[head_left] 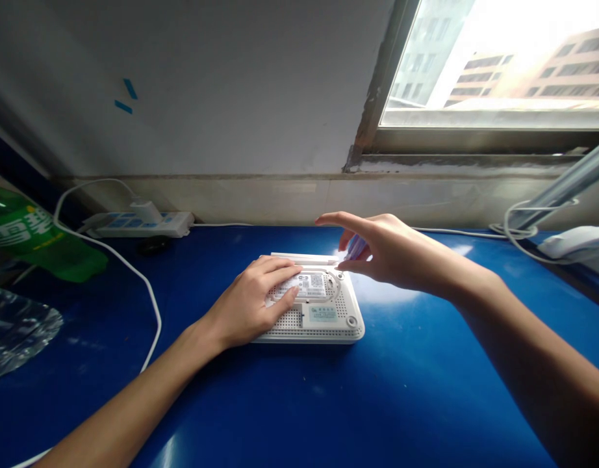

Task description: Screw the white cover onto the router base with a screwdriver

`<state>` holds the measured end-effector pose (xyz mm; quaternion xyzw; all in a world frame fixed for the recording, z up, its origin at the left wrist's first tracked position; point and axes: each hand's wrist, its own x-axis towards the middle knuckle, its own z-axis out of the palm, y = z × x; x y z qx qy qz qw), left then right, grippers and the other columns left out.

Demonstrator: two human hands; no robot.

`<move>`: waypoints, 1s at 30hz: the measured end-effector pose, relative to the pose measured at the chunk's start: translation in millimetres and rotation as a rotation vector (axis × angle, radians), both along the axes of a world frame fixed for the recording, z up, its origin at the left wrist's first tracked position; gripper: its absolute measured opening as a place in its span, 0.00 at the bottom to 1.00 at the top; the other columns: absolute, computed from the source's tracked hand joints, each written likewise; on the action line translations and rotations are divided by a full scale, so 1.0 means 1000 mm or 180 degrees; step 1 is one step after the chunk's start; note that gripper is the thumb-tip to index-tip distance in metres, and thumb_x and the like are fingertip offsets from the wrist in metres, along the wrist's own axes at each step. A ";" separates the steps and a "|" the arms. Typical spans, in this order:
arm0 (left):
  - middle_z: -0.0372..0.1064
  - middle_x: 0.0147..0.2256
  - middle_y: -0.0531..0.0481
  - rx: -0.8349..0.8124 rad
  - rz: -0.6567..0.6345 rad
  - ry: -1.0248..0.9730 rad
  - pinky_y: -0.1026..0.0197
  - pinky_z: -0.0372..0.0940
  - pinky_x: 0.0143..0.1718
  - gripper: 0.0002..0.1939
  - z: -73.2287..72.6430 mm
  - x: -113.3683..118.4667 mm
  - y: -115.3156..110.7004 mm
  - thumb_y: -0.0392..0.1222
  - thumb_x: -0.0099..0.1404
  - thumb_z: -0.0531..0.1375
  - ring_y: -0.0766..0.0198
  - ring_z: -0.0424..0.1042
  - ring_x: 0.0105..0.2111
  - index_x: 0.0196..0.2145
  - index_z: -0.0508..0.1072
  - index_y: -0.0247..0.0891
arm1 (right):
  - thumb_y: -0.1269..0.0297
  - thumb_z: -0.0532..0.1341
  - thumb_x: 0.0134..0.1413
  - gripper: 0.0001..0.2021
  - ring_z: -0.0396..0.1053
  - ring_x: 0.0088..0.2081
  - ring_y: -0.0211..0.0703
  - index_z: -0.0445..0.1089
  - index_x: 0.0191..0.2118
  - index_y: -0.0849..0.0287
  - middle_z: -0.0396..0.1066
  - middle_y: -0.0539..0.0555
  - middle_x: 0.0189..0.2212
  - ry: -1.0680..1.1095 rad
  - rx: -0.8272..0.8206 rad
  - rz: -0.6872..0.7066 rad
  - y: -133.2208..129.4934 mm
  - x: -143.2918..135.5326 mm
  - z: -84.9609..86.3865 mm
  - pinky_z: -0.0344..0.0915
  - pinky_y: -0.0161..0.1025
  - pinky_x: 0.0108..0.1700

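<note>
White device (pixel 323 305), blue table (pixel 426 383) beyond every edge

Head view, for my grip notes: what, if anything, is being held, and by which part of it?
The right hand holds a purplish object in its fingers; they hide which part. The left hand lies on the white box.

We face a grey wall (pixel 231 91) bearing two blue strips (pixel 130 89) above a pale band (pixel 260 200); at upper right we see buildings (pixel 567 68) through a metal-framed window (pixel 489 141), and bright daylight glints on the glossy blue table (pixel 290 409).
</note>
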<state>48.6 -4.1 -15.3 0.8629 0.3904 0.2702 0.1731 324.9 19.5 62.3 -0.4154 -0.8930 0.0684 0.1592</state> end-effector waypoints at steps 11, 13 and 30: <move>0.74 0.61 0.40 0.0010 -0.0016 0.0006 0.42 0.65 0.66 0.22 -0.001 -0.001 0.000 0.48 0.77 0.58 0.48 0.71 0.61 0.61 0.77 0.36 | 0.72 0.67 0.59 0.31 0.79 0.37 0.45 0.64 0.67 0.51 0.79 0.56 0.46 0.0533 -0.0299 0.0202 0.002 0.001 -0.004 0.77 0.38 0.36; 0.74 0.61 0.40 0.0023 -0.0017 0.0013 0.42 0.64 0.67 0.22 -0.001 -0.001 -0.001 0.48 0.77 0.59 0.48 0.71 0.61 0.61 0.77 0.35 | 0.73 0.66 0.59 0.29 0.80 0.40 0.47 0.66 0.65 0.52 0.79 0.57 0.46 0.0567 -0.0221 0.0282 0.002 0.001 -0.003 0.78 0.39 0.38; 0.79 0.55 0.43 -0.0073 0.0114 -0.0031 0.44 0.66 0.63 0.21 0.012 0.014 0.003 0.52 0.73 0.63 0.48 0.71 0.59 0.56 0.81 0.37 | 0.69 0.69 0.56 0.29 0.80 0.38 0.48 0.69 0.63 0.51 0.79 0.52 0.39 0.1223 -0.0261 0.0159 -0.004 0.014 0.024 0.82 0.43 0.40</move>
